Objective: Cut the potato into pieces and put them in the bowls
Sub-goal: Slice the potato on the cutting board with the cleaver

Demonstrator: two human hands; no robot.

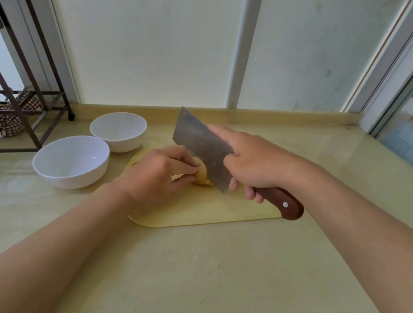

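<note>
A pale yellow potato (201,175) lies on the yellow cutting board (220,213). My left hand (158,175) grips the potato from the left with curled fingers and hides most of it. My right hand (250,163) holds a cleaver (201,147) by its brown wooden handle, with the index finger stretched along the top of the blade. The blade stands upright against the potato's right side, its edge down at the board. Two white bowls sit left of the board: the near bowl (70,161) and the far bowl (118,130). I see nothing inside either bowl.
A dark metal rack (15,97) with a patterned cloth (1,119) under it stands at the far left of the beige counter (206,279). Frosted window panes rise behind the counter. The counter's front edge drops off at the lower right.
</note>
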